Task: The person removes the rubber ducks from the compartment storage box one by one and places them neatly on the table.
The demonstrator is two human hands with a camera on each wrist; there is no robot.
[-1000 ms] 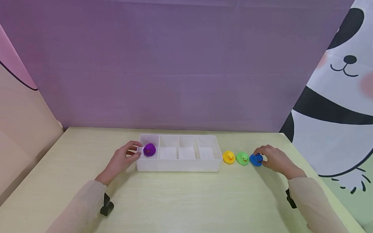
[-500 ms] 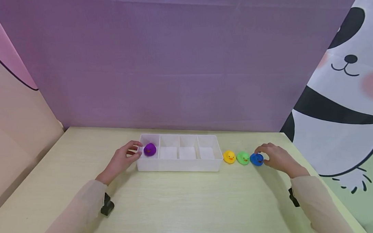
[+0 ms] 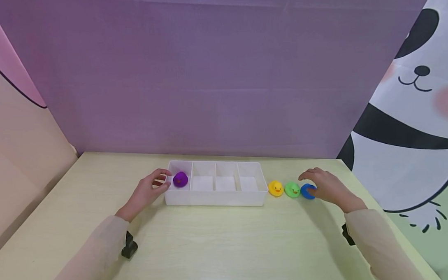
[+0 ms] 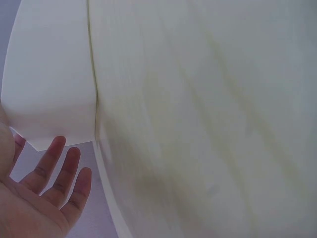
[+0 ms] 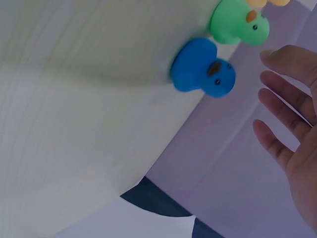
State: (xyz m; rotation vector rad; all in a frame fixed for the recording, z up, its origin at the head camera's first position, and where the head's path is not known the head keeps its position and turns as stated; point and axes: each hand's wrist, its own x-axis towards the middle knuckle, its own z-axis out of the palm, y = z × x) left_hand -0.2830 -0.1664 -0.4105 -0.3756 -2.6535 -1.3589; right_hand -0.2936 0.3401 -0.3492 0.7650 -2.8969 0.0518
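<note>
My left hand (image 3: 149, 192) is at the left end of a white divided box (image 3: 215, 199), thumb and fingertips right at its end wall. In the left wrist view the fingers (image 4: 62, 181) are spread and slightly bent near the box's edge (image 4: 49, 124). A purple rubber duck (image 3: 180, 179) sits in the leftmost compartment. My right hand (image 3: 327, 188) hovers over a blue rubber duck (image 3: 306, 191), partly hiding it in the head view. The right wrist view shows that blue duck (image 5: 198, 69) standing on the table, apart from the loosely spread fingers (image 5: 285, 101).
A green rubber duck (image 3: 292, 190) and a yellow rubber duck (image 3: 276, 188) stand in a row with the blue one, right of the box. All rest on a pale wooden table (image 3: 227, 247). A purple cloth (image 3: 207, 74) hangs behind, and a panda-print panel (image 3: 413, 150) stands on the right.
My right hand has let go of the blue duck; its fingers have lifted and shifted slightly left above it. The ducks stay in their row and the left hand keeps its place.
</note>
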